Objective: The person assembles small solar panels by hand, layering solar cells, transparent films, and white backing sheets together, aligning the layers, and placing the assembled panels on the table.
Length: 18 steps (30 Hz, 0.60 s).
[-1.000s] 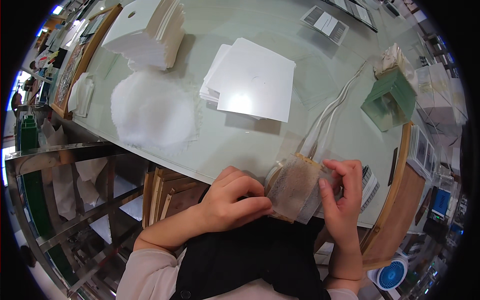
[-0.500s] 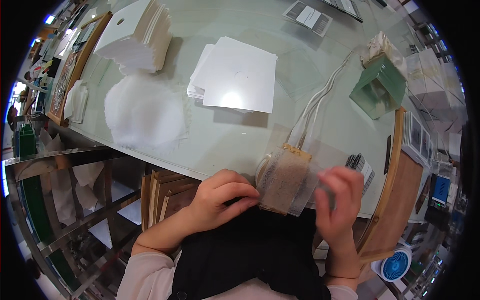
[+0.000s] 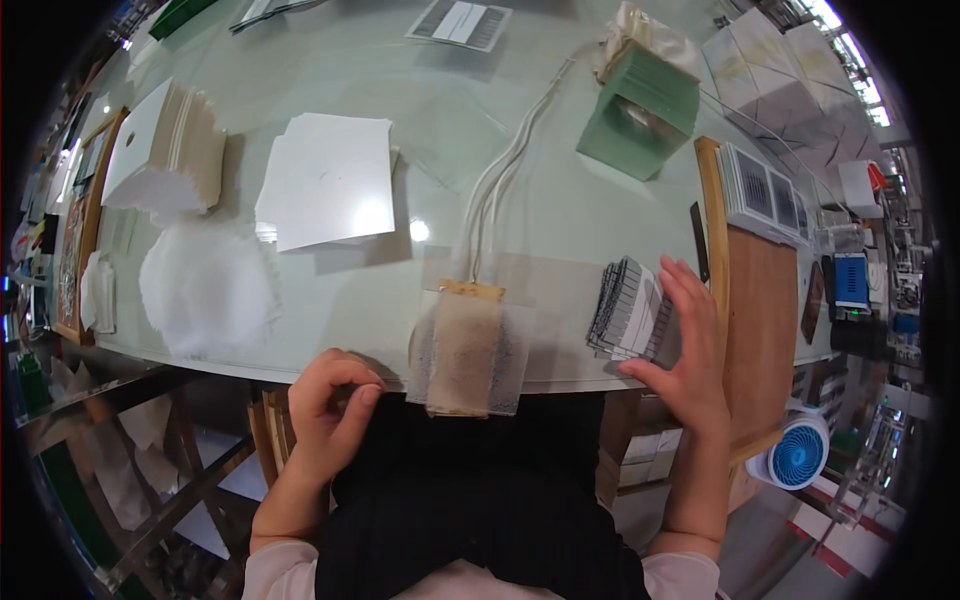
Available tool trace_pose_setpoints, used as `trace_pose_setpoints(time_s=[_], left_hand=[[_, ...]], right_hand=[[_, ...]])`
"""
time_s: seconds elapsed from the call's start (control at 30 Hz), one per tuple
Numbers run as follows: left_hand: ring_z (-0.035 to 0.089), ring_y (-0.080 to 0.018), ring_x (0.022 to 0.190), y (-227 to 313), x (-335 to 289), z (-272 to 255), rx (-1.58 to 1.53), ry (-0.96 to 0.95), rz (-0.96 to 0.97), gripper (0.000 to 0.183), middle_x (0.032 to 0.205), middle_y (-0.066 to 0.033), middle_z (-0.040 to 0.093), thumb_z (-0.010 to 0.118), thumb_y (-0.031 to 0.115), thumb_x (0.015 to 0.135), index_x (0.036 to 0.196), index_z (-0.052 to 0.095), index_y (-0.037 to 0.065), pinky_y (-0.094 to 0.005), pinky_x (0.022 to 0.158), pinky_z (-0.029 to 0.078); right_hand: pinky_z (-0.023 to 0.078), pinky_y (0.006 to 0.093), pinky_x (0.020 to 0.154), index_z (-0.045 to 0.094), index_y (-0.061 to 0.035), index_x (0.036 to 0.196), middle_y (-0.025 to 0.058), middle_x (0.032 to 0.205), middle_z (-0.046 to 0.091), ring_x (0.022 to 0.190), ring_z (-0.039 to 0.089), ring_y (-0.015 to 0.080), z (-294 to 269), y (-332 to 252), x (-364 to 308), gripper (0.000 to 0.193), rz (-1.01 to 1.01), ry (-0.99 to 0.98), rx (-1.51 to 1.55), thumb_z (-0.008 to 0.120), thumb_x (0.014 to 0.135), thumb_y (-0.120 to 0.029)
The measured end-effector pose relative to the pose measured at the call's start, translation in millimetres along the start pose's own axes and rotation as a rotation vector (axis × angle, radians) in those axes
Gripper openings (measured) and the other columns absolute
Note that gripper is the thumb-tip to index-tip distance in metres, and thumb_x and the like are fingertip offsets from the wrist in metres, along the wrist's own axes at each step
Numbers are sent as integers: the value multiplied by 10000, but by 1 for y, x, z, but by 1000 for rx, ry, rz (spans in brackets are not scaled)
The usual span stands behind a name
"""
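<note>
My right hand (image 3: pixel 688 350) is open beside a small stack of black-and-white printed plates (image 3: pixel 628 308). Its fingers reach along the stack's right side and the thumb is near the lower corner; whether they touch is hard to tell. My left hand (image 3: pixel 335 405) rests at the table's front edge, fingers curled in and thumb close to them, nothing visible inside. Between the hands lies a brown flat pad (image 3: pixel 465 345) with white cables (image 3: pixel 490 210) running away from it. A clear square sheet (image 3: pixel 508 365) covers the pad and slightly overhangs the table edge.
White square sheets (image 3: pixel 330 185) lie left of centre. Further left are a white fluffy pile (image 3: pixel 208 290) and a thick white stack (image 3: pixel 165 150). A green glass stack (image 3: pixel 640 115) stands at the back right. A wooden board (image 3: pixel 762 340) borders the right side.
My right hand has left the clear sheet and moved right to the printed stack. My left hand has drawn away leftward from the pad. The view has shifted right.
</note>
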<state>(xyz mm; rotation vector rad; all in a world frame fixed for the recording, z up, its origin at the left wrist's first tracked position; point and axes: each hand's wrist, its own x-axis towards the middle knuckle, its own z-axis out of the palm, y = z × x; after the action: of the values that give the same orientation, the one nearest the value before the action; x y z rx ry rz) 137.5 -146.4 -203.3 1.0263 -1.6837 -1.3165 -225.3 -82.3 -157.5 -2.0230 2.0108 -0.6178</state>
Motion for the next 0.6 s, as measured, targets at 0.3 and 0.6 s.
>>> trace_pose_setpoints(time_s=[0.3,0.6], left_hand=[[555,-145,716,-3,2,4,68,10,98,111,798,-86,579,609,110,898,888,562,9,-248,664,437],[534,-130,685,-7,0,2,32,4,74,113,785,-86,590,621,112,899,891,572,10,-240,608,426]], right_hand=[[306,414,1092,435,-64,1358,114,1362,468,1315,378,312,5,11,-4,893,95,-25,125,820,574,-250],[323,393,1079,429,-48,1356,112,1332,471,1256,425,279,10,15,-3,842,93,-19,177,796,620,-230]])
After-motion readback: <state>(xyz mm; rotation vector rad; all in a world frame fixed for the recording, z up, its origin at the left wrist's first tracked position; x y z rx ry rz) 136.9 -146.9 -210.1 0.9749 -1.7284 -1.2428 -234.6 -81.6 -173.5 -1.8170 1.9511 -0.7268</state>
